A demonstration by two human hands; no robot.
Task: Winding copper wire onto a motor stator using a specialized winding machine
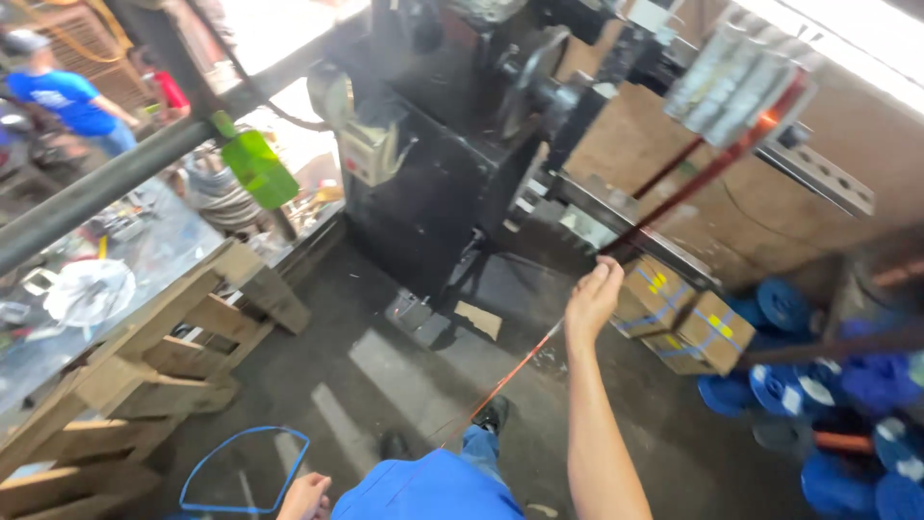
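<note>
Your right hand (594,297) steadies a long rod (674,197) by the machine (452,144).
Its grip is closed round the rod below the machine; your left hand (304,498), low and apart, pinches a blue loop (207,457).

Left hand (304,498): cut off by bottom edge, grip on thin blue wire loop (241,470) indeterminate. Long reddish metal rod (674,197): far end blurred. Blue plastic spools (847,385): blurred, partly cropped at right edge. Cluttered grey counter (144,241): items indistinct.
</note>
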